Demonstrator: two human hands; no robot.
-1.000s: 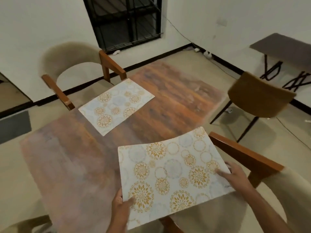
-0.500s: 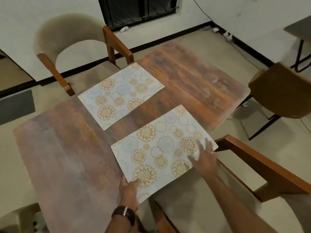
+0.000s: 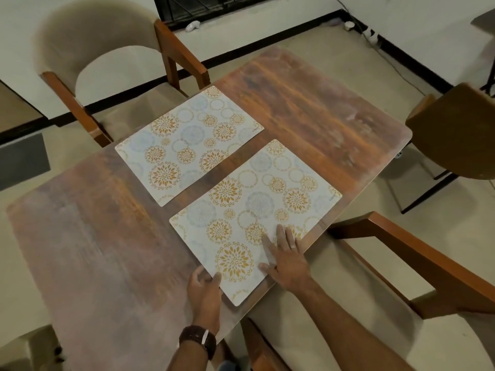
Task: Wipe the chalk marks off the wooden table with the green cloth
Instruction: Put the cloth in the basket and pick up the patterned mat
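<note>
Chalk marks (image 3: 88,236): a pale, dusty haze shows across the left end of the wooden tabletop (image 3: 308,103), with fainter whitish smears near its far right corner; none reads as a distinct line. Green cloth: not in view anywhere in the frame, so its place cannot be told. Near placemat (image 3: 254,215): one second ago it was held up off the surface in both hands; half a second ago it was coming down; it now lies flat along the near edge of the tabletop, its long side roughly parallel to the far placemat (image 3: 187,145), a narrow strip of bare wood between the two. Left hand (image 3: 205,290): its grip is closed lightly on the mat's near left corner, thumb on top, fingers apparently under the edge. Right hand (image 3: 286,255): open, fingers spread, palm pressed flat on the mat's near right part, holding nothing. Wristwatch (image 3: 198,341): on the left wrist. Chairs: one at the far edge, one at the near edge, a third off the right end. Judgement: the mats look freshly laid over the middle of the tabletop, which suggests wiping there is over, yet the haze at the left end may still need the cloth.
</note>
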